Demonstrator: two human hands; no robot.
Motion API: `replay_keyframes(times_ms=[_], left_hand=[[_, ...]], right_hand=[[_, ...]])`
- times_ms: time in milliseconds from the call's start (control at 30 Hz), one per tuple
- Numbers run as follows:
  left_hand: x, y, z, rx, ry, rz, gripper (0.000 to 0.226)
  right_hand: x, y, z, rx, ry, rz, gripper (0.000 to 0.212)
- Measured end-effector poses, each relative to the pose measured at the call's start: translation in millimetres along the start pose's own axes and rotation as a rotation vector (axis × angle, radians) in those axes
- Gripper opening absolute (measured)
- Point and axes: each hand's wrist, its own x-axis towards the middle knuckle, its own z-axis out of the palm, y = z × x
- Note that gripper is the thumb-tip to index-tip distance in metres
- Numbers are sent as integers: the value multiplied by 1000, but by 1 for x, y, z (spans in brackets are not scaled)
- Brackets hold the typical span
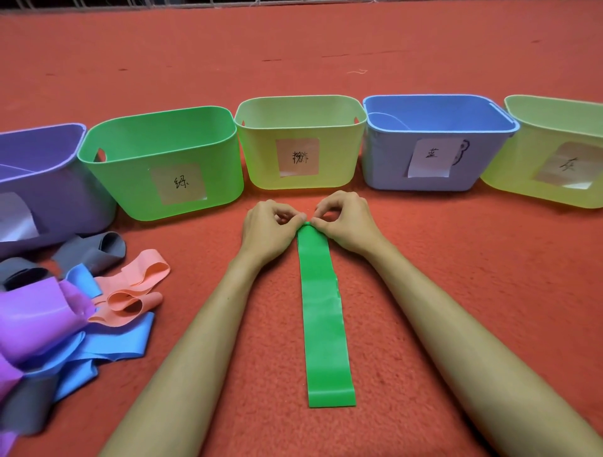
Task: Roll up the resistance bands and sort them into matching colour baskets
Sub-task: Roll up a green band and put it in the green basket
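A green resistance band (323,313) lies flat on the red carpet, stretched from near me toward the baskets. My left hand (270,228) and my right hand (349,221) both pinch its far end, where a small roll has formed. Five baskets stand in a row beyond: purple (49,137), green (130,176), yellow-green with a label (261,163), blue (385,163) and another yellow-green (509,163). A loose pile at the left holds purple bands (36,313), blue bands (120,342), pink bands (137,287) and grey bands (98,248).
Each basket carries a paper label with handwriting. Red carpet (456,293) covers the whole floor. A metal grid runs along the far top edge (293,2).
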Motion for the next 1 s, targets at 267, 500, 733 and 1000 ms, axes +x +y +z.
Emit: replay_keyframes(times_ms=[267,500,733,1000], left_hand=[[-2,2,-1,-9,-16,17,3],[-4,4,-2,-2,-7,26,2],[-6,4,-2,11,5,40,3],[-9,3,-1,17,-5,47,5]], right_hand=[[0,1,-3,42,-15,-24,6],[1,3,-1,18,-8,-16,6],[-1,4,-4,21,-39,-26,8],[-4,1,-11,40,-125,-38,15]])
